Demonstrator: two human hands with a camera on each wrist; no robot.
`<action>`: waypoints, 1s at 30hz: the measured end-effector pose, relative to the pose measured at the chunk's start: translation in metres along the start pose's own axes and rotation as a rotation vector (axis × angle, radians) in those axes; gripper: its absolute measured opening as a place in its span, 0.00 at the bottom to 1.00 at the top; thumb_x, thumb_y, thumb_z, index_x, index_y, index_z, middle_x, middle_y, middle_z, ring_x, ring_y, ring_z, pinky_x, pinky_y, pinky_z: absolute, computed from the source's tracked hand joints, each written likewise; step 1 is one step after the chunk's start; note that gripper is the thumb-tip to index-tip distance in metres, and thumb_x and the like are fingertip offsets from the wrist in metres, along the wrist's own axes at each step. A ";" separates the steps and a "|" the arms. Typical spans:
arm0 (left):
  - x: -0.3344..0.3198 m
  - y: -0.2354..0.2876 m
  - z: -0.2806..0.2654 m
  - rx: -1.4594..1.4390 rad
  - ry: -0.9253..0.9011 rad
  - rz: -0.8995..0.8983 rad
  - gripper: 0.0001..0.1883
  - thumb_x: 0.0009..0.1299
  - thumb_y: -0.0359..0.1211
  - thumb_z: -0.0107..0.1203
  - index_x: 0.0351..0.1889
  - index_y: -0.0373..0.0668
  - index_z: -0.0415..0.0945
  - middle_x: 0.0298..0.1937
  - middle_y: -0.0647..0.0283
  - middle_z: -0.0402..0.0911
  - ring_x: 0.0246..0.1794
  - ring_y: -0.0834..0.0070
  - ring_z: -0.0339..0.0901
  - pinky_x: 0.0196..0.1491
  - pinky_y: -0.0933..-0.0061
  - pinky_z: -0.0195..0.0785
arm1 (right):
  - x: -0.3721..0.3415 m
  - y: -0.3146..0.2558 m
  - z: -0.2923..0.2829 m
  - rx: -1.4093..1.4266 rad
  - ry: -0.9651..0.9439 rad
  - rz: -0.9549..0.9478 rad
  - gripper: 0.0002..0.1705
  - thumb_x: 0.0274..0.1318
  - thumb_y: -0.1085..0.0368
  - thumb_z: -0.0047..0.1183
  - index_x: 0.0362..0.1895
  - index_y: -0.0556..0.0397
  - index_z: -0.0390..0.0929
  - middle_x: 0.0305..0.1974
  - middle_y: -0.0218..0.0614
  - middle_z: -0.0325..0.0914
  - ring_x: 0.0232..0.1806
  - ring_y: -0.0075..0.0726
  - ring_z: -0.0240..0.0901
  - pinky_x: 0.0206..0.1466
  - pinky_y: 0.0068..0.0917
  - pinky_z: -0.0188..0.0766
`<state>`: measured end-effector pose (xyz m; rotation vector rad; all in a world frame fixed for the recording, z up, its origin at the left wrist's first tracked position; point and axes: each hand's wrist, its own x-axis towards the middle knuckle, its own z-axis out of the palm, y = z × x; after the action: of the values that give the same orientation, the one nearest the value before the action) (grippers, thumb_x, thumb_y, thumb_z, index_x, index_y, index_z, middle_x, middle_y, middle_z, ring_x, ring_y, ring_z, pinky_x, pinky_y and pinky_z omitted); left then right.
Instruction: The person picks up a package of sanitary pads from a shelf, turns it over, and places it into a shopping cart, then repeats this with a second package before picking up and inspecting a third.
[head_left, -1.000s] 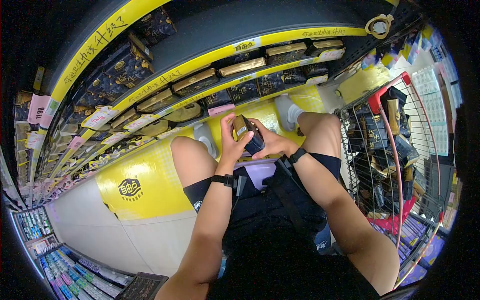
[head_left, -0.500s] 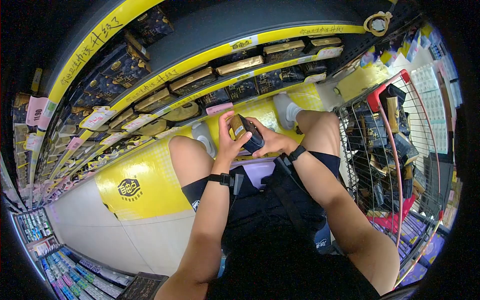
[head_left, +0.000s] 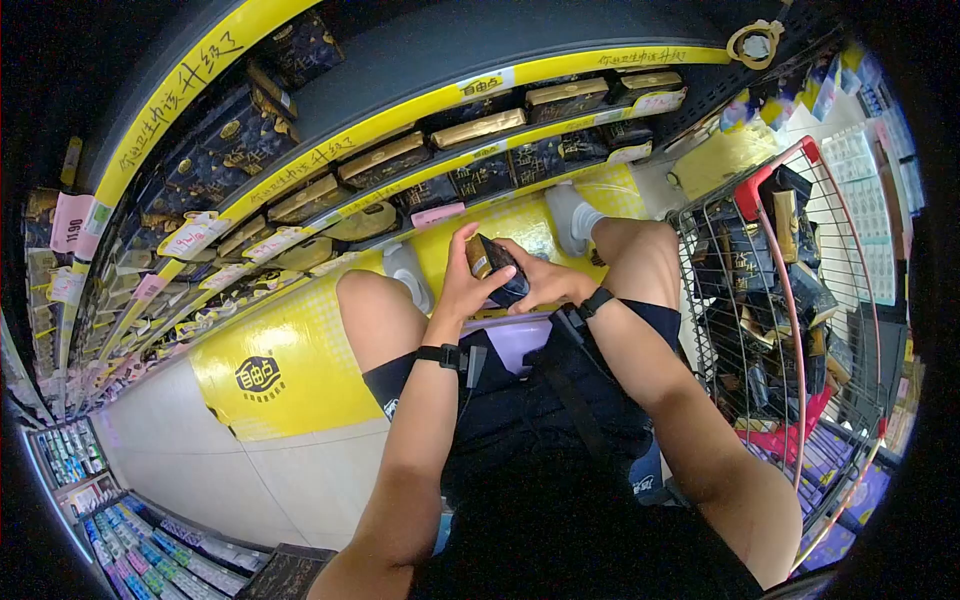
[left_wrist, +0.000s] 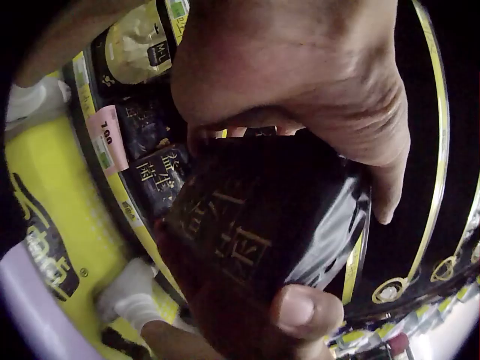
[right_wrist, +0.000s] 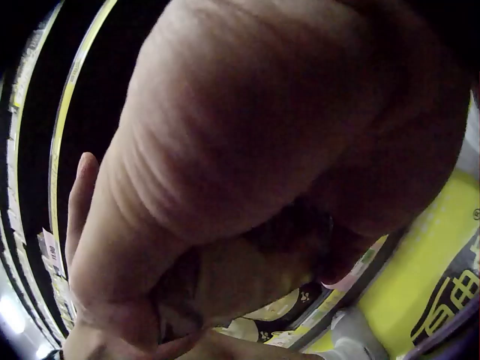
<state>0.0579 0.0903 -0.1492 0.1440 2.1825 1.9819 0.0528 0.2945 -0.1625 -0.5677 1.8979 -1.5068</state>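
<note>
A dark package with gold lettering [head_left: 507, 277] is held between both hands above the lap in the head view. The left hand [head_left: 468, 284] grips its left side, thumb across the face turned up. From the right, the right hand [head_left: 546, 281] holds the other side. In the left wrist view the package [left_wrist: 247, 225] fills the middle, its glossy wrapper catching light, with the left hand [left_wrist: 300, 75] curled over it and a thumb of the other hand at its lower edge. The right hand [right_wrist: 247, 135] covers most of the package in the right wrist view.
Shelves with yellow edge strips [head_left: 487, 85] hold rows of dark and gold packages ahead and to the left. A wire shopping cart [head_left: 779, 275] filled with similar packages stands at the right. Yellow floor covering [head_left: 300, 375] lies beneath the legs and feet.
The package has turned in the hands, so its label with the barcode no longer shows clearly. Both hands stay at nearly the same place, and the view has shifted slightly.
</note>
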 end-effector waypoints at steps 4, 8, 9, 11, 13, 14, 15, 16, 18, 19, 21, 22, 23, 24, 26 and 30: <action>0.001 -0.001 0.001 0.007 0.009 0.000 0.46 0.54 0.39 0.76 0.69 0.41 0.61 0.64 0.54 0.69 0.66 0.62 0.67 0.69 0.61 0.60 | -0.002 -0.004 -0.001 0.013 -0.019 0.054 0.77 0.31 0.56 0.79 0.78 0.60 0.36 0.73 0.57 0.54 0.75 0.50 0.55 0.76 0.33 0.54; 0.003 -0.007 0.001 0.028 0.031 0.020 0.44 0.54 0.38 0.76 0.67 0.40 0.63 0.63 0.53 0.70 0.66 0.62 0.68 0.69 0.61 0.60 | 0.001 0.005 0.003 -0.010 -0.010 0.045 0.79 0.32 0.53 0.79 0.79 0.62 0.34 0.75 0.58 0.51 0.76 0.51 0.52 0.77 0.33 0.52; 0.002 -0.005 0.001 0.020 0.032 0.006 0.44 0.54 0.39 0.76 0.67 0.39 0.63 0.63 0.53 0.70 0.66 0.62 0.68 0.69 0.62 0.60 | 0.002 0.004 0.003 -0.012 -0.010 0.043 0.79 0.32 0.52 0.79 0.79 0.62 0.34 0.75 0.58 0.51 0.76 0.51 0.52 0.77 0.33 0.51; 0.001 0.000 0.001 0.003 0.035 -0.022 0.44 0.54 0.39 0.76 0.66 0.39 0.63 0.62 0.53 0.71 0.66 0.62 0.68 0.69 0.62 0.61 | 0.001 0.003 0.003 0.000 -0.015 0.039 0.79 0.32 0.51 0.79 0.79 0.62 0.34 0.75 0.59 0.51 0.76 0.52 0.52 0.77 0.33 0.51; 0.002 -0.005 0.001 0.039 0.041 0.041 0.42 0.55 0.40 0.76 0.65 0.40 0.64 0.59 0.53 0.72 0.63 0.63 0.70 0.66 0.62 0.63 | 0.001 0.004 0.003 -0.006 -0.015 0.033 0.79 0.32 0.51 0.80 0.78 0.63 0.34 0.75 0.58 0.51 0.76 0.51 0.52 0.77 0.33 0.51; 0.002 -0.007 0.001 0.057 0.044 0.072 0.42 0.55 0.40 0.76 0.64 0.40 0.65 0.58 0.54 0.73 0.62 0.64 0.70 0.65 0.62 0.63 | 0.001 0.007 0.003 -0.018 -0.013 0.030 0.79 0.32 0.52 0.80 0.78 0.63 0.34 0.75 0.58 0.51 0.76 0.51 0.52 0.77 0.33 0.51; 0.002 -0.003 0.000 0.051 0.028 0.052 0.40 0.55 0.41 0.75 0.63 0.40 0.65 0.56 0.54 0.73 0.60 0.64 0.71 0.64 0.63 0.64 | 0.001 0.007 0.004 -0.030 -0.010 0.026 0.79 0.32 0.53 0.80 0.78 0.63 0.34 0.74 0.58 0.52 0.76 0.51 0.53 0.77 0.33 0.51; 0.002 0.001 -0.001 0.045 0.012 0.033 0.39 0.55 0.41 0.75 0.62 0.40 0.66 0.55 0.55 0.74 0.58 0.65 0.72 0.62 0.63 0.65 | 0.001 0.007 0.004 -0.035 -0.005 0.021 0.78 0.33 0.54 0.79 0.79 0.60 0.34 0.73 0.56 0.54 0.75 0.50 0.55 0.76 0.34 0.53; 0.002 0.006 -0.001 0.029 0.003 0.022 0.37 0.56 0.42 0.74 0.59 0.40 0.67 0.52 0.56 0.75 0.55 0.66 0.72 0.59 0.64 0.66 | 0.000 0.004 0.005 -0.046 0.005 0.010 0.76 0.34 0.58 0.78 0.79 0.53 0.34 0.70 0.53 0.60 0.72 0.48 0.60 0.73 0.34 0.57; 0.002 0.007 0.000 0.019 0.009 0.030 0.36 0.57 0.42 0.74 0.58 0.40 0.67 0.50 0.57 0.75 0.53 0.67 0.72 0.58 0.64 0.66 | -0.001 0.001 0.005 -0.030 0.001 0.020 0.76 0.33 0.57 0.79 0.79 0.56 0.35 0.71 0.54 0.58 0.72 0.49 0.59 0.74 0.34 0.56; 0.001 0.009 0.000 0.007 0.004 0.023 0.34 0.59 0.42 0.72 0.58 0.40 0.67 0.51 0.58 0.74 0.54 0.68 0.71 0.59 0.65 0.65 | -0.001 -0.005 0.004 0.003 -0.006 0.040 0.77 0.32 0.55 0.80 0.78 0.61 0.35 0.72 0.55 0.56 0.73 0.49 0.56 0.75 0.33 0.55; 0.001 0.009 -0.001 0.006 -0.008 0.008 0.33 0.60 0.42 0.71 0.59 0.40 0.67 0.52 0.59 0.73 0.56 0.68 0.70 0.61 0.66 0.63 | -0.001 -0.004 0.005 0.014 -0.004 0.038 0.77 0.32 0.55 0.80 0.78 0.61 0.36 0.72 0.55 0.56 0.73 0.49 0.57 0.75 0.33 0.55; 0.000 0.010 -0.001 0.005 -0.019 -0.007 0.32 0.62 0.42 0.69 0.60 0.41 0.67 0.54 0.59 0.73 0.58 0.68 0.70 0.63 0.66 0.62 | 0.000 -0.004 0.005 0.026 -0.003 0.035 0.77 0.32 0.56 0.80 0.78 0.60 0.36 0.72 0.54 0.57 0.73 0.48 0.57 0.75 0.32 0.56; 0.000 0.009 -0.001 0.007 -0.018 0.001 0.32 0.62 0.41 0.69 0.59 0.41 0.67 0.53 0.60 0.73 0.57 0.68 0.70 0.63 0.66 0.62 | 0.000 -0.003 0.006 0.037 -0.001 0.033 0.77 0.32 0.56 0.80 0.78 0.60 0.36 0.71 0.54 0.57 0.73 0.48 0.57 0.74 0.32 0.56; 0.000 0.007 -0.001 0.012 -0.014 0.016 0.31 0.62 0.41 0.70 0.59 0.41 0.67 0.52 0.60 0.73 0.56 0.69 0.70 0.62 0.66 0.62 | -0.001 -0.002 0.006 0.020 0.003 0.018 0.77 0.33 0.55 0.80 0.78 0.60 0.36 0.71 0.54 0.57 0.73 0.48 0.57 0.74 0.33 0.56; -0.001 0.006 0.000 0.004 -0.018 -0.017 0.30 0.63 0.40 0.70 0.58 0.41 0.67 0.51 0.61 0.74 0.54 0.70 0.71 0.60 0.67 0.64 | 0.000 -0.001 0.007 0.022 -0.023 0.036 0.77 0.33 0.55 0.80 0.78 0.60 0.36 0.71 0.54 0.57 0.73 0.49 0.58 0.74 0.34 0.56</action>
<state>0.0583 0.0907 -0.1431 0.1424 2.1698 1.9599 0.0577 0.2898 -0.1626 -0.5358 1.8623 -1.4909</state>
